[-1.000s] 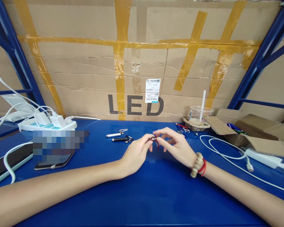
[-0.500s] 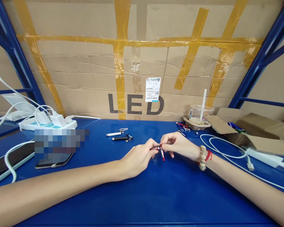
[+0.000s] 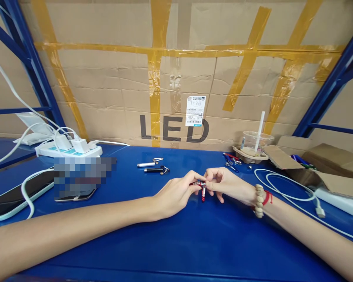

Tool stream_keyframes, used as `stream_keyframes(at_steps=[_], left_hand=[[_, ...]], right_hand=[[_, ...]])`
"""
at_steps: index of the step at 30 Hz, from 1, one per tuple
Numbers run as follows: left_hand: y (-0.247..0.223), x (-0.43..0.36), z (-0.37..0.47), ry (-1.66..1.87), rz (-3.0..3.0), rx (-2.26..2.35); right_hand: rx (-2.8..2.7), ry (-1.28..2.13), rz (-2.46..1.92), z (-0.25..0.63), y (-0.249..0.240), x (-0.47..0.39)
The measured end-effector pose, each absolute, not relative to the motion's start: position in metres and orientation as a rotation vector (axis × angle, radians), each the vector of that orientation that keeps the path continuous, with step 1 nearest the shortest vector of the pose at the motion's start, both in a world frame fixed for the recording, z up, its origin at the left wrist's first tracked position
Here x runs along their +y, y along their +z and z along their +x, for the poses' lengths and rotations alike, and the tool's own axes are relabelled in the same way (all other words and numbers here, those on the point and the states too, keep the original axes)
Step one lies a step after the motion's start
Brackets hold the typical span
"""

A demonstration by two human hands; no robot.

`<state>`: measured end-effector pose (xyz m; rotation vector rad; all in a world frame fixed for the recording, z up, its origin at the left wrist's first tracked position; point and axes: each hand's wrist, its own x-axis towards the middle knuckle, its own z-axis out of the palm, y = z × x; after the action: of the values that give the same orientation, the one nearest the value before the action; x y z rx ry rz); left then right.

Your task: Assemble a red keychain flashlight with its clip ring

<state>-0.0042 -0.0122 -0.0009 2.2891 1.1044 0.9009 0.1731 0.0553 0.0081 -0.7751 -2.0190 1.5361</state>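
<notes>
My left hand [image 3: 176,194] is closed, its thumb and fingers pinching a small red keychain piece [image 3: 196,183] with silvery parts. My right hand [image 3: 225,183] meets it from the other side, thumb and forefinger closed at the piece's right end. From between the two hands a small red carabiner [image 3: 203,194] hangs down. Fingertips hide how the parts join. Behind my left hand lie a silver tube [image 3: 146,165] and a black tube [image 3: 153,170], each with a small clip at its end. Beyond my right hand is a little pile of red and blue carabiners [image 3: 231,161].
A clear plastic cup with a straw [image 3: 257,143] stands in a cardboard holder at the back right. On the right are an open carton [image 3: 335,178] and a white cable [image 3: 282,199]. A power strip [image 3: 67,150] and phones [image 3: 23,192] lie left. A large carton [image 3: 114,98] closes the back.
The view has shifted slightly, so the scene sits further right. My hands stay together at the red piece, with fingers slightly shifted; the carabiner now hangs straighter.
</notes>
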Motion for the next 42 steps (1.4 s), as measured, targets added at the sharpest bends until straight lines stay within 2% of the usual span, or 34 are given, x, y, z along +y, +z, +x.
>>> stream_keyframes(at_steps=[6, 12, 22, 33, 42], left_hand=[[-0.004, -0.008, -0.005, 0.962, 2.286, 1.200], [-0.002, -0.009, -0.006, 1.054, 2.260, 1.300], [-0.004, -0.011, -0.004, 0.901, 2.435, 1.300], [-0.002, -0.013, 0.000, 0.824, 2.565, 1.192], [-0.004, -0.012, 0.002, 1.000, 2.432, 1.202]], right_hand=[[-1.849, 1.715, -0.792, 0.170, 0.000, 0.059], [-1.849, 1.623, -0.724, 0.166, 0.005, 0.052], [-1.752, 1.924, -0.541, 0.158, 0.011, 0.038], [-2.177, 1.379, -0.834, 0.148, 0.019, 0.018], [-2.019, 1.539, -0.900, 0.147, 0.015, 0.015]])
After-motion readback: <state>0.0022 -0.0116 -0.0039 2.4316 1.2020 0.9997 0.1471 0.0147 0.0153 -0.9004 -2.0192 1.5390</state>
